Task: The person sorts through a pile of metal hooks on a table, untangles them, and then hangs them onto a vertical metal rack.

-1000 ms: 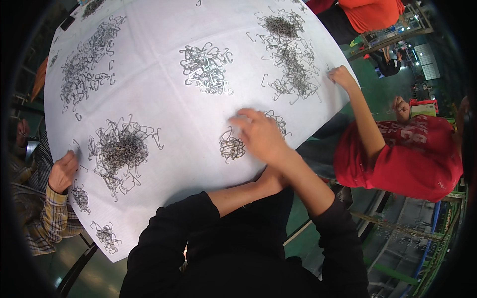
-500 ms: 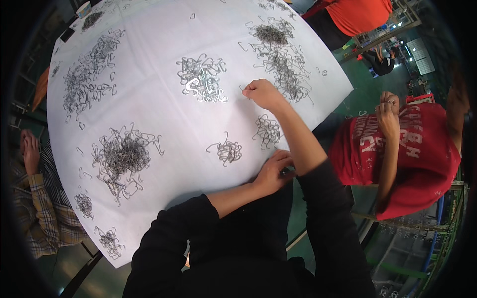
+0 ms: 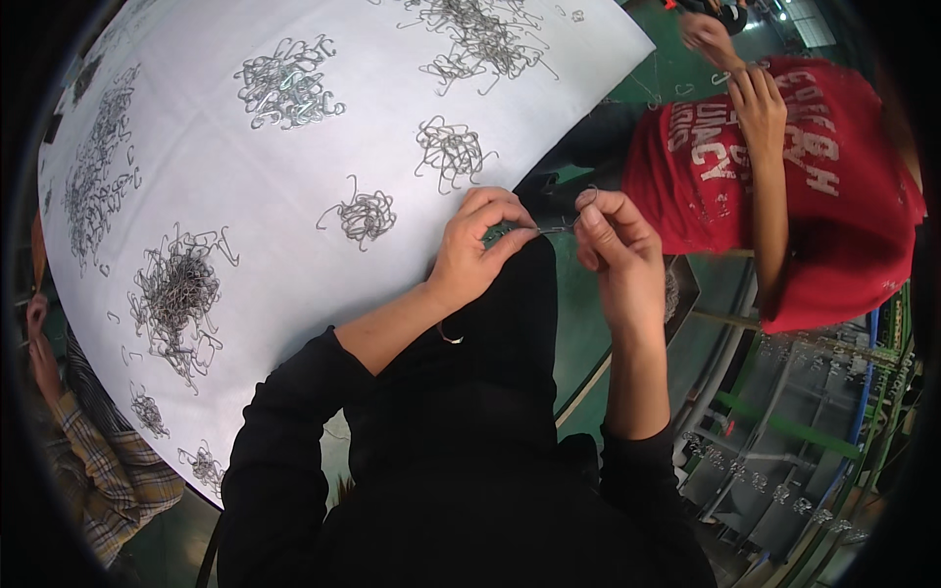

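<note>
Off the table's near edge, above my lap, my two hands face each other. My left hand [image 3: 475, 245] pinches a thin metal piece [image 3: 553, 229] that spans the gap toward the other hand; its exact kind is too small to tell. Between thumb and fingers my right hand [image 3: 618, 235] grips a bent wire hook [image 3: 590, 192], whose curved end shows above the fingertips. Nearest to the left hand on the white table [image 3: 294, 196] lie a loose heap of wire hooks [image 3: 451, 152] and a smaller heap [image 3: 363, 218].
A shiny heap of hooks [image 3: 286, 83] and a dense dark one [image 3: 176, 294] lie farther off on the table. At the right stands a co-worker in a red shirt [image 3: 833, 196], hands raised. Another person's plaid sleeve [image 3: 108, 470] shows at the left edge.
My right hand has come back from over the table to above my lap, with a wire hook. My left hand has risen beside it and now pinches a metal piece. The view has shifted.
</note>
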A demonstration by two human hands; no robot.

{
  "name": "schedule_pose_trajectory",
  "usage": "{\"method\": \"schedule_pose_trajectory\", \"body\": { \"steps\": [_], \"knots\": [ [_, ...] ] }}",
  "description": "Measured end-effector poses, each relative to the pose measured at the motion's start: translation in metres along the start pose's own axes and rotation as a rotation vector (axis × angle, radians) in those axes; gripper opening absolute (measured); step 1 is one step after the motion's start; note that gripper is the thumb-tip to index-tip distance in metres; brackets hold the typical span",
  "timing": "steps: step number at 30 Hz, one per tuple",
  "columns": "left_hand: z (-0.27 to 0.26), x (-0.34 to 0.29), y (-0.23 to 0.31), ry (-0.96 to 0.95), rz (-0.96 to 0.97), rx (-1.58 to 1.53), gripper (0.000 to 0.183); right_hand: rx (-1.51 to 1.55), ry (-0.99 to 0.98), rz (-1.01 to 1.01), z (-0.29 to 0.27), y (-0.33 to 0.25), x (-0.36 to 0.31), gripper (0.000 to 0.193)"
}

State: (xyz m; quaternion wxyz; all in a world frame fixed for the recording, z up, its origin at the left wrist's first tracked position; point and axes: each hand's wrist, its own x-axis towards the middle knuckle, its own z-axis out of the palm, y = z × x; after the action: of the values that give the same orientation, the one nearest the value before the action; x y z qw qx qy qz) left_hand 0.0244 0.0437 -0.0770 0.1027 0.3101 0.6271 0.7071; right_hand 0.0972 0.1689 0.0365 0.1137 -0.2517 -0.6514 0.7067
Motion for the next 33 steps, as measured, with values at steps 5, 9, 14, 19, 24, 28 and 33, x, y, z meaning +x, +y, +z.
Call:
{"method": "schedule_pose_trajectory", "body": {
  "steps": [5,9,14,19,24,28,33],
  "knots": [
    [0.003,0.0,0.003,0.054,-0.005,-0.036,0.008,0.167,0.22,0.055,0.0,0.029,-0.013,0.011],
    [0.004,0.0,-0.001,0.068,-0.016,-0.032,0.008,0.197,0.248,0.075,0.001,0.038,-0.012,0.012],
    [0.005,0.001,-0.001,0.073,-0.009,-0.042,0.009,0.259,0.29,0.052,0.005,0.042,-0.008,0.012],
    [0.001,0.0,0.0,0.074,0.035,-0.026,0.01,0.222,0.33,-0.216,0.013,0.053,-0.01,0.008],
    [-0.037,0.018,0.011,0.187,0.078,0.203,0.017,0.168,0.277,-0.389,0.009,0.052,-0.01,0.005],
    [-0.127,0.044,-0.003,0.447,0.101,0.808,0.016,0.161,0.271,-0.378,0.003,0.053,-0.008,0.004],
    [-0.179,0.053,-0.011,0.501,-0.086,1.211,0.016,0.166,0.269,-0.388,-0.001,0.055,-0.006,0.004]
  ]
}}
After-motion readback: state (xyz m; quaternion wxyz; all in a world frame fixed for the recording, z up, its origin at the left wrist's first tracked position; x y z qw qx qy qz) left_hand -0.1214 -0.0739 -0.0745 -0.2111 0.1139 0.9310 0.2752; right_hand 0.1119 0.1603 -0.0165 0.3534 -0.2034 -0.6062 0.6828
